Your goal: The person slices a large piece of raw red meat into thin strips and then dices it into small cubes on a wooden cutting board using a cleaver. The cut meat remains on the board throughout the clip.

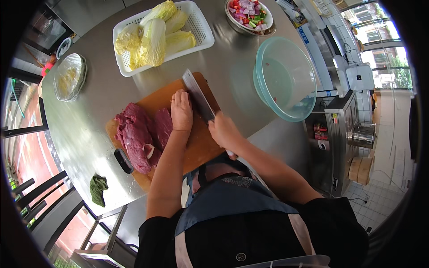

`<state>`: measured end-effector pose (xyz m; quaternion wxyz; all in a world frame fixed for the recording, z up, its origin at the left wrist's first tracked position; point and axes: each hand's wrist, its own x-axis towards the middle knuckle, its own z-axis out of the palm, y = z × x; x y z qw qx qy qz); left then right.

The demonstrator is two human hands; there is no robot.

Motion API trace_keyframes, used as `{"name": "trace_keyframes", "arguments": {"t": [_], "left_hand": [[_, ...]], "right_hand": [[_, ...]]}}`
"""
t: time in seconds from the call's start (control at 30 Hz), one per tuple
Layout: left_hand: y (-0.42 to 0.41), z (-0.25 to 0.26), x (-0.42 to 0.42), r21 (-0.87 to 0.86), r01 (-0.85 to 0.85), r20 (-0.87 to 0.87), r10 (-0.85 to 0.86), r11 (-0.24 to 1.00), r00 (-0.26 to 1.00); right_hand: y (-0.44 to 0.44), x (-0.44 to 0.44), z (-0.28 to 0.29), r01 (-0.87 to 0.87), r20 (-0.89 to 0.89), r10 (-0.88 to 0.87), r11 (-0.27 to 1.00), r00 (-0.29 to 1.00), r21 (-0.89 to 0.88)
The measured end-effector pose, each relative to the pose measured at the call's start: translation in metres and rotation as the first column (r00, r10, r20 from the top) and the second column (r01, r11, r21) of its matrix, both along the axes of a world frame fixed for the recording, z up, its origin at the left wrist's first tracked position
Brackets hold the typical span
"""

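Note:
A brown cutting board [197,152] lies on the steel table, with large pieces of raw red meat [135,134] on its left part. My left hand [182,110] rests over the right edge of a smaller meat piece [163,127], fingers close together; what lies under the fingers is hidden. In my right hand [223,130] is the handle of a cleaver [199,95], its blade just right of my left hand and pointing to the far side of the board. The right hand is slightly blurred. A black board handle [123,161] shows at the left edge.
Beyond the board stands a white perforated basket [204,33] of napa cabbage [156,40]. At the right are a translucent green basin [285,80] and a bowl of chopped onion and peppers [249,13]. A plastic-covered bowl [69,77] and a crumpled green cloth [98,190] lie left.

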<state>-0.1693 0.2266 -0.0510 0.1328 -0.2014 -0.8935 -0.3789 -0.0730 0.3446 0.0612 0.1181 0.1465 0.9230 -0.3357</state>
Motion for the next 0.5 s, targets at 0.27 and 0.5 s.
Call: {"name": "trace_keyframes", "arguments": {"t": [0.27, 0.5], "left_hand": [[0.0, 0.0, 0.008, 0.095, 0.013, 0.033, -0.016, 0.995, 0.999], [-0.001, 0.001, 0.007, 0.066, 0.002, -0.006, -0.002, 0.998, 1.0]], "right_hand": [[-0.012, -0.033, 0.005, 0.044, 0.103, -0.047, 0.999, 0.994, 0.032], [-0.009, 0.033, 0.019, 0.074, 0.217, -0.073, 0.997, 0.973, 0.008]]}}
